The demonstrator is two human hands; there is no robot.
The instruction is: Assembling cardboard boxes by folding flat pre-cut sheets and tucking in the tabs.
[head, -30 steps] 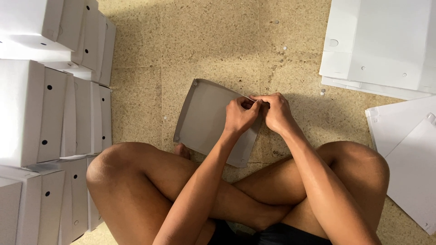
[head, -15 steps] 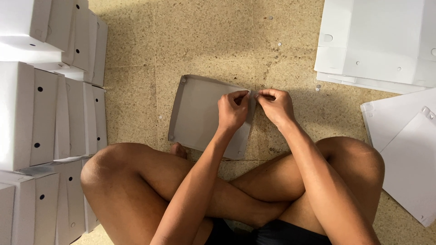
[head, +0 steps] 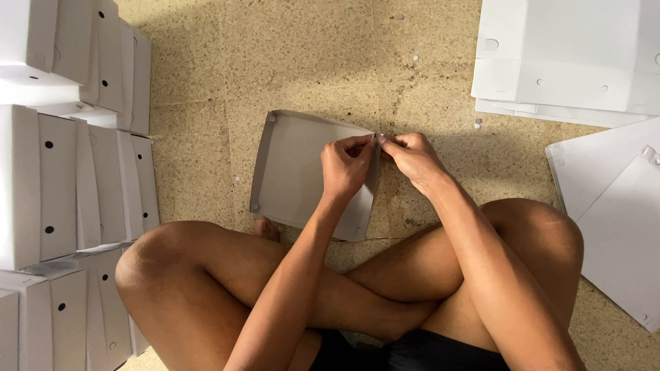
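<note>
A speckled stone floor point(head: 289, 62) is seen under everything; a bank of assembled white boxes point(head: 62, 178) is stacked well to the left of the left hand, and flat white cardboard sheets point(head: 577, 62) are spread beyond and to the right of the right hand; a shallow grey cardboard tray point(head: 292, 168) is laid on the floor directly beneath the left hand, its raised rim reaching up to both hands at the far right corner; the left hand point(head: 347, 168) is curled over that corner, thumb and forefinger pinched on the rim; the right hand point(head: 412, 158) is met with it fingertip to fingertip, likewise pinched closed on the same corner; small white paper dots point(head: 478, 124) are scattered just beyond the right hand.
</note>
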